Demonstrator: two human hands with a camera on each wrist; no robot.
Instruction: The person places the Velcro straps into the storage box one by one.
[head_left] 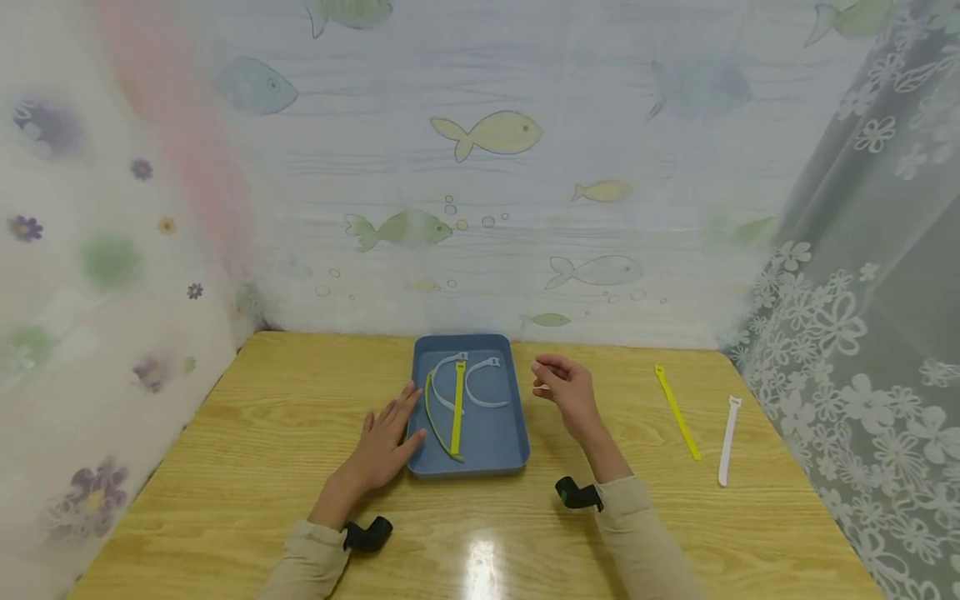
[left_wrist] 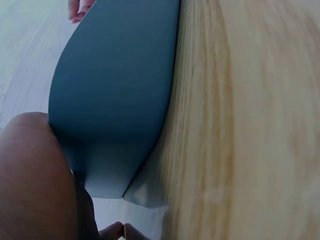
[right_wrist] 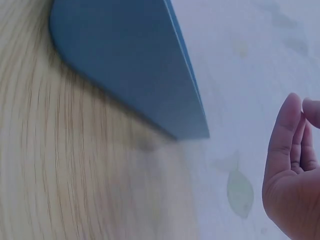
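Note:
A blue tray [head_left: 502, 454] sits mid-table holding yellow and white cable ties [head_left: 457, 400]. My left hand [head_left: 386, 437] lies flat on the wood, fingers straight, touching the tray's left wall [left_wrist: 115, 100]. My right hand [head_left: 562, 387] hovers just right of the tray, fingers loosely curled and holding nothing; the right wrist view shows those fingers [right_wrist: 290, 145] beside the tray's outer wall [right_wrist: 130, 65]. A yellow tie [head_left: 677, 411] and a white tie [head_left: 729, 439] lie loose on the table to the right.
The wooden table [head_left: 225, 467] is closed in by a fish-print sheet [head_left: 487, 167] at the back, a flowered sheet at the left and a lace curtain [head_left: 862, 292] at the right. Black wrist cameras [head_left: 577, 493] sit on both forearms.

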